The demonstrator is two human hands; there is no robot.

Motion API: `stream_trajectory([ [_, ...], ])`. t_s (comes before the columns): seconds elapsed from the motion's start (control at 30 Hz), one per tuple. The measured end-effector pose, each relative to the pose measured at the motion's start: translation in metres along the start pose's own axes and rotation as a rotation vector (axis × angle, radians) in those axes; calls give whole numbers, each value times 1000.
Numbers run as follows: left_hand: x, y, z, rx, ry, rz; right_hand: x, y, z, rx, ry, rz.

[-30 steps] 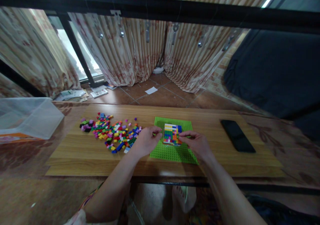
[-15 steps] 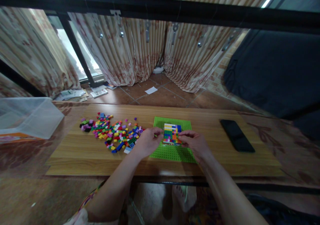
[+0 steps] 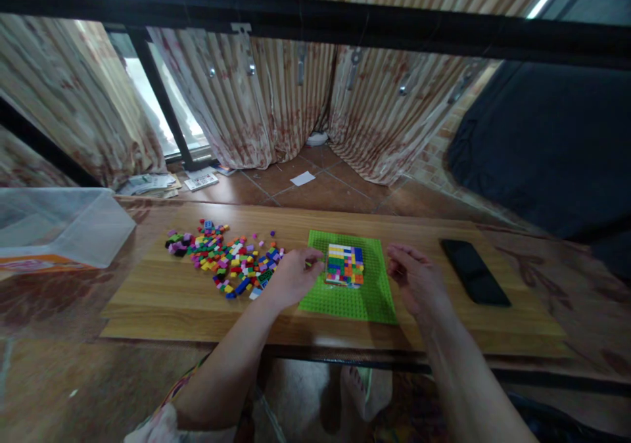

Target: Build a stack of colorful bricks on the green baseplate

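A block of multicoloured toy bricks, built up in rows with white and yellow along the back, stands on a green studded baseplate. Just left of the block is my left hand, its thumb and fingers closed in a pinch over the baseplate's left edge. Whatever lies between those fingertips is too small to make out. My right hand hovers past the baseplate's right edge, apart from the block. Its fingers are curled together, and their inner side is hidden. Loose bricks are heaped left of my left hand.
A black phone lies on the right of the wooden tabletop. At far left stands a translucent plastic bin with an orange label. Curtains hang behind, and papers lie beyond the table.
My right hand has let go of the brick block's right side and moved right, off the baseplate. My left hand stays near the block's left side. The whole view has shifted slightly.
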State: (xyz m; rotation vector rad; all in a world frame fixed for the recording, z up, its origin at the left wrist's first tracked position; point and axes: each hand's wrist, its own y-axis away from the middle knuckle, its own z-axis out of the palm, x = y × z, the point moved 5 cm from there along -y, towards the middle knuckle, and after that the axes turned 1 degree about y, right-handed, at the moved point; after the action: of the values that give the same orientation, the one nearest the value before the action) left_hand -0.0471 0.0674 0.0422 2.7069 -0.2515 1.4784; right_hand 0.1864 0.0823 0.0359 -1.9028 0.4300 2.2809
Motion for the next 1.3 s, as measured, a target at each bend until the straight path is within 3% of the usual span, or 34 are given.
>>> stream_trajectory([
  [0.17, -12, -5, -22, 131, 127, -8, -10, 18, 26, -79, 127, -198],
  [0.33, -30, -5, -49, 357, 213, -95, -4, 50, 60, -237, 283, -275],
  [0.43, -37, -5, -56, 420, 278, -116, 1, 64, 79, -368, 460, -389],
  [0.63, -38, -2, -54, 410, 259, -69, 18, 85, 113, -572, 868, -648],
  [0.9, -25, 4, -58, 354, 147, -108, 52, 83, 141, -646, 1253, -681],
  [1.13, -27, 7, -61, 334, 146, -99, 64, 79, 146, -646, 1287, -663],
  [1.3, -30, 7, -60, 340, 140, -79, 57, 83, 147, -637, 1218, -653],
])
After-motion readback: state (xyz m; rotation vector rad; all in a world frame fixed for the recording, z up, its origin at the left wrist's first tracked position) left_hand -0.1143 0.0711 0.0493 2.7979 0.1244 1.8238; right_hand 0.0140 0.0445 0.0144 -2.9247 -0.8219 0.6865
